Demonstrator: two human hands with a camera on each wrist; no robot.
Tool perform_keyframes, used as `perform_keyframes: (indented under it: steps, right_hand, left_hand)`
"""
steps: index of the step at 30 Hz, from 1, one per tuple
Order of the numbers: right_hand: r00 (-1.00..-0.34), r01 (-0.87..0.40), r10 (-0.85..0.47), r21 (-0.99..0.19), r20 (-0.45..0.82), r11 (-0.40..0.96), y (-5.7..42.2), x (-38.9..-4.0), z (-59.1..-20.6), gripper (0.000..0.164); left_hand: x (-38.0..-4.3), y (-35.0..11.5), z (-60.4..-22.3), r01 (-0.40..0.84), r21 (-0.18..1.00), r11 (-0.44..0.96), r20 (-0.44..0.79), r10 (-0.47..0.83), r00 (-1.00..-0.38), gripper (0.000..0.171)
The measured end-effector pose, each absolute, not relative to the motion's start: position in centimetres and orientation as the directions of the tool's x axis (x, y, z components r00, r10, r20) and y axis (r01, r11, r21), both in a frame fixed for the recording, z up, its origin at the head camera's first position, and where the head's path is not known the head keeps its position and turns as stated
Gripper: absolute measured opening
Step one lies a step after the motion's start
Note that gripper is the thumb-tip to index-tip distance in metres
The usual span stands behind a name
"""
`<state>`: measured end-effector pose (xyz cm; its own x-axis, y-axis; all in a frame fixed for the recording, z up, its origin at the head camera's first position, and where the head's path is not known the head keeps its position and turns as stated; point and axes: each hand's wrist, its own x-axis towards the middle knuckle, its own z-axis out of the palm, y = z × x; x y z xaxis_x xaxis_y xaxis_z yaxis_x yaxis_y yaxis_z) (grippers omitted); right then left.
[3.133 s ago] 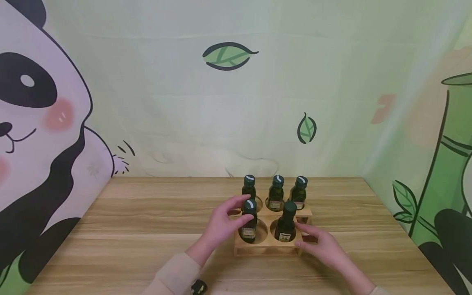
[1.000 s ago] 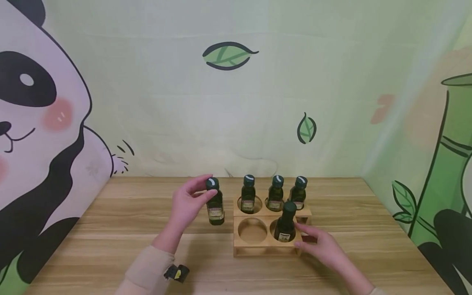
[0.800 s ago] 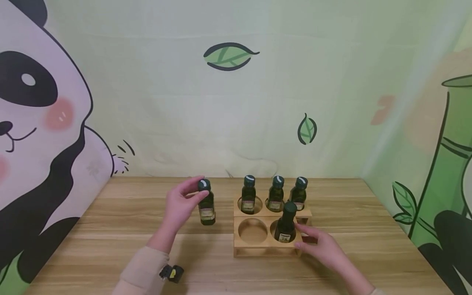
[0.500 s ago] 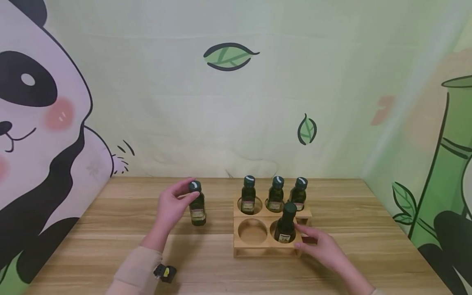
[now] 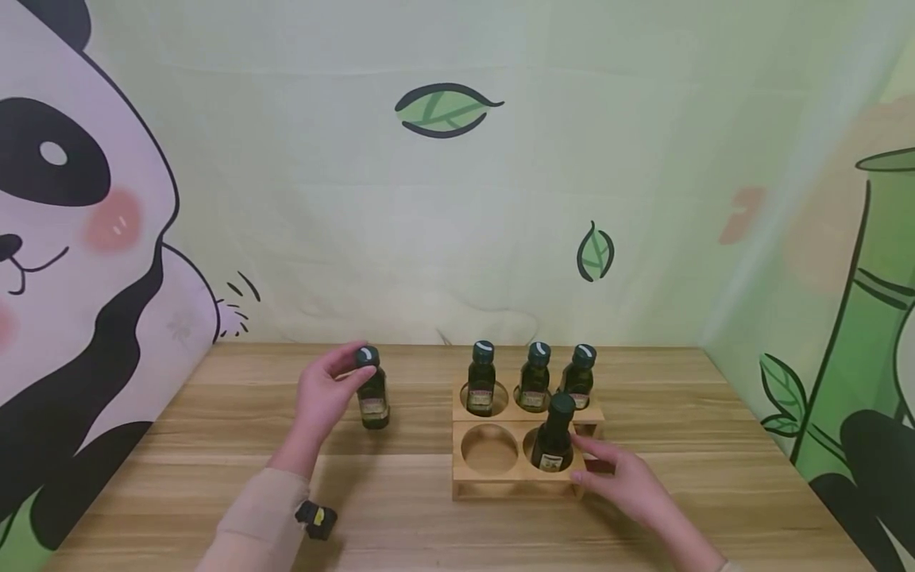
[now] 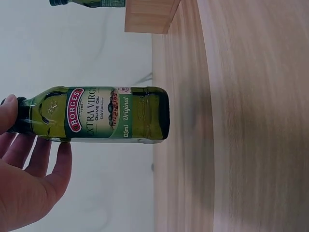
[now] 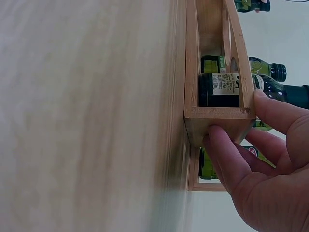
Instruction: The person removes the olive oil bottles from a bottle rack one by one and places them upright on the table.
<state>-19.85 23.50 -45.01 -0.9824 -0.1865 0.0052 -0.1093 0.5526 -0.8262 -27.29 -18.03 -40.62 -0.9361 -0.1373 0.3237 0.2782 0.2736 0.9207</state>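
Bottle (image 5: 373, 397) pinched near its cap by the left hand (image 5: 325, 397), between thumb and fingers; it hangs or stands nearly upright just right of that hand, and whether its base touches the table (image 5: 400, 508) cannot be told. In the left wrist view, the label (image 6: 99, 112) reads BORGES and OLIVE OIL. Right hand (image 5: 625, 477) pinches the near right end of the rack (image 5: 518, 488); in the right wrist view, its thumb (image 7: 282, 113) lies at the top board and its fingers (image 7: 229, 154) against the end wall. The rack extends leftward from the right hand and lies well apart from the left. Tall bottle (image 5: 554, 437), in the front row, is just left of the right hand; a round hole (image 5: 489, 449) lies farther left, between the hands. Three rear bottles (image 5: 482, 381) stand in the back row, beyond the right hand. Sleeve (image 5: 257, 516), with a black device (image 5: 317, 519) beside it, lies behind the left hand. Backdrop (image 5: 322, 199) rises beyond both hands.
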Motion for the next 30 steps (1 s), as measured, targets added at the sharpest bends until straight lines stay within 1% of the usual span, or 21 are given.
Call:
perform_keyframes:
  steps: [19, 24, 30]
  right_hand:
    - [-0.981, -0.133, -0.192, -0.828, 0.032, 0.545, 23.6, -19.9, -45.1, 0.054]
    - [-0.980, -0.136, -0.195, -0.827, 0.033, 0.546, 23.6, -19.9, -45.1, 0.054]
    - [-0.979, -0.139, -0.200, -0.828, 0.033, 0.544, 23.6, -19.9, -45.1, 0.054]
  left_hand:
    - [-28.4, -17.0, -41.8, 0.267, 0.938, 0.219, 0.303, -0.149, -0.941, 0.038]
    - [-28.5, -16.9, -42.1, 0.274, 0.935, 0.226, 0.311, -0.146, -0.939, 0.039]
    - [-28.5, -16.8, -42.1, 0.247, 0.938, 0.244, 0.285, -0.136, -0.949, 0.039]
